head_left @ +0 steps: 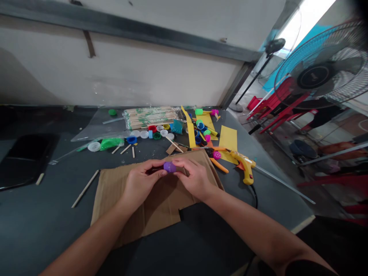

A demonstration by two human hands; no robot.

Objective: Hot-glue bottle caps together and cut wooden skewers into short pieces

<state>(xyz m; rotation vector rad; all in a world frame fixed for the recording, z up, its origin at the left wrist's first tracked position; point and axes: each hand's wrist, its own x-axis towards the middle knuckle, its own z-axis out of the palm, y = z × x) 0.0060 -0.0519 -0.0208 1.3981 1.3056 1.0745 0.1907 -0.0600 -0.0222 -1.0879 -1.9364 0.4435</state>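
Note:
A small purple piece [169, 167], rounded and lightly speckled, is pinched between both hands; I cannot tell its exact kind. My left hand [142, 178] grips it from the left with thumb and fingertips. From the other side, the thumb and fingers of my right hand [193, 177] close on it too. Beneath them lies a flat sheet of brown cardboard [161, 212], with a notch cut in its near right edge. To the right of it rests a yellow glue gun [243, 168] with a black cord. Orange-handled pliers [219, 165] lie by the cardboard's right corner.
Bundled wooden sticks [152, 116] in plastic lie along the wall, behind several bottle caps [144, 134]. Yellow card pieces [229, 137] are at the back right. A black phone-like slab [24, 161] sits at the left. Beyond the table's right edge stands a fan [316, 74].

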